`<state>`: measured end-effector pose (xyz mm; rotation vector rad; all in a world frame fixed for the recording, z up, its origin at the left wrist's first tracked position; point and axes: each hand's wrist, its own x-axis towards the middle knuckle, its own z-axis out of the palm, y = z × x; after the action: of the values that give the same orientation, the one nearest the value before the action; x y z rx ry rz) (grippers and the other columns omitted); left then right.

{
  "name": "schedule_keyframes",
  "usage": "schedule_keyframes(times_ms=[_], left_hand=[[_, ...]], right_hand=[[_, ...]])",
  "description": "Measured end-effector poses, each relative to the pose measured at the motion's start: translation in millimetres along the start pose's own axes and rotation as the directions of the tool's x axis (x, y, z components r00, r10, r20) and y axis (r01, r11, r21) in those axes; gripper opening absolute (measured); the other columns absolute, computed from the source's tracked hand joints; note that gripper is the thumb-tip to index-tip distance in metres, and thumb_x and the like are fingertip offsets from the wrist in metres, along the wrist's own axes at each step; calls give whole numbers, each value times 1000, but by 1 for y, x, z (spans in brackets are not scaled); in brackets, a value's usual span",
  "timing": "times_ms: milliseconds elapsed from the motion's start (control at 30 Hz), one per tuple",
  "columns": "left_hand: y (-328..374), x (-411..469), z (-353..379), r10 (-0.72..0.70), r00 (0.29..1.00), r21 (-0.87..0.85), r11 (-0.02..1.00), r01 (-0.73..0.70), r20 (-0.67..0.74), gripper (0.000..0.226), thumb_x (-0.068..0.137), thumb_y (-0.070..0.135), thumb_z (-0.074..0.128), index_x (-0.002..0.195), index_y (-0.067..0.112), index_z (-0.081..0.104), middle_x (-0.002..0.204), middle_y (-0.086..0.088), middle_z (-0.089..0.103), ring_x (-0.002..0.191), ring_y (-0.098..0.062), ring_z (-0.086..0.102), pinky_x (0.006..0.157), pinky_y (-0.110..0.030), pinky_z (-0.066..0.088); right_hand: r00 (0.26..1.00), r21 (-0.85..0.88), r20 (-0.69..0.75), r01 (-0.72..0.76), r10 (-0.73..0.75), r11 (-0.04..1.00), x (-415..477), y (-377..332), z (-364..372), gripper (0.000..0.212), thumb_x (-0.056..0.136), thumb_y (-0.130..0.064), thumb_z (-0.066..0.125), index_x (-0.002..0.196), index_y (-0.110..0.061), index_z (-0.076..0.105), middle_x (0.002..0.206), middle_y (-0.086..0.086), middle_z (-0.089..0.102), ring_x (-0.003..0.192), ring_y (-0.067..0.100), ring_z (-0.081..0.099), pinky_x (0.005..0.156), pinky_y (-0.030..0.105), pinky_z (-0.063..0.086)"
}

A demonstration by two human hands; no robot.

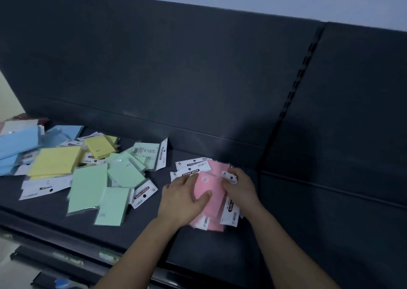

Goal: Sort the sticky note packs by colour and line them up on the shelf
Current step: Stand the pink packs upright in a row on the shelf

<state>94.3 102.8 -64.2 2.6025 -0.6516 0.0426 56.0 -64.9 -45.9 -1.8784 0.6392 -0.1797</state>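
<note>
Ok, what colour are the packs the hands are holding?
Pink; the packs show best in the head view.

The left hand (182,197) and right hand (241,189) are bare, forearms (136,251) uncovered.

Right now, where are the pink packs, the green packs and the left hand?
pink packs (211,184): head view, face of top pack.
green packs (87,188): head view, face of largest pack.
left hand (180,198): head view, back of the hand.

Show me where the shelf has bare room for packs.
Bare shelf: the gap between green packs and pink packs, the strip behind those along the back panel, the bay right of the slotted upright. Crowded: left end, blue packs and yellow packs overlapping.
</note>
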Motion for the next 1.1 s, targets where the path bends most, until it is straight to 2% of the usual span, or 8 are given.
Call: schedule_keyframes(times_ms=[200, 367, 467, 567, 700, 833, 933, 1100], left_hand=[[20, -4, 3, 98, 993, -114, 989, -90, 67, 84, 68, 77, 25, 139, 35, 42, 140, 14, 47, 129, -10, 39, 107, -37, 28], [33, -6, -7, -65, 998, -367, 928, 70, 27, 32, 75, 47, 72, 100, 33, 57, 107, 23, 52, 109, -6, 48, 114, -48, 7], [43, -7, -17, -154, 987, -465, 878, 117, -42, 20, 81, 31, 71, 80, 26, 52, 85, 14, 57, 87, -13, 52, 100, -39, 28], [69, -9, -31, -212, 977, -863, 490, 122, 17, 15, 92, 12, 59, 82, 14, 48, 75, -3, 57, 71, -20, 51, 68, -33, 43], [106, -13, -39, -186, 977, -990, 73, 119, 103, 7, 96, 2, 49, 97, 9, 49, 86, -6, 65, 78, -17, 62, 70, -35, 55], [92, 0, -34, -163, 982, -857, 489, 163, 94, 5, 92, 15, 59, 88, 14, 55, 91, -5, 62, 87, -23, 57, 81, -39, 46], [61, 8, -34, -258, 956, -244, 927, 286, 144, 34, 83, 39, 63, 113, 25, 56, 115, 1, 58, 112, -24, 54, 97, -41, 42], [47, 4, -28, -238, 938, 135, 969, 209, 252, 72, 69, 57, 70, 130, 28, 45, 133, 2, 47, 127, -24, 39, 102, -40, 35]], right_hand=[[1000, -24, 7, -30, 31, 999, -17, 12, -31, 24, 88, -30, 65, 110, -27, 57, 101, -3, 64, 84, 17, 67, 78, 36, 57], [998, -110, -63, -2, -5, 994, -29, 21, -50, 26, 86, -56, 53, 95, -34, 64, 101, -2, 66, 90, 20, 66, 81, 39, 56], [989, -195, -106, 80, -102, 978, -38, 19, -61, 26, 82, -60, 54, 84, -38, 67, 90, -16, 61, 96, 17, 63, 89, 41, 50], [992, 81, -22, 128, -127, 988, -52, 6, -68, 29, 76, -50, 73, 98, -34, 65, 97, -10, 68, 96, 16, 66, 81, 33, 55], [994, 367, 27, 89, -106, 926, -58, -4, -78, 46, 73, -25, 82, 110, -25, 54, 98, 0, 73, 88, 20, 71, 79, 43, 58], [975, 328, -79, 224, -210, 918, -54, -6, -92, 22, 80, -10, 76, 94, -19, 61, 92, 4, 72, 79, 16, 68, 68, 32, 56], [955, 304, -228, 257, -191, 918, -48, 0, -104, 25, 80, -5, 73, 94, -21, 60, 90, -2, 70, 78, 12, 67, 66, 26, 54], [907, 114, -407, 164, -105, 980, -37, 24, -121, 15, 86, -8, 62, 91, -22, 60, 88, -4, 68, 76, 15, 64, 62, 29, 51]])
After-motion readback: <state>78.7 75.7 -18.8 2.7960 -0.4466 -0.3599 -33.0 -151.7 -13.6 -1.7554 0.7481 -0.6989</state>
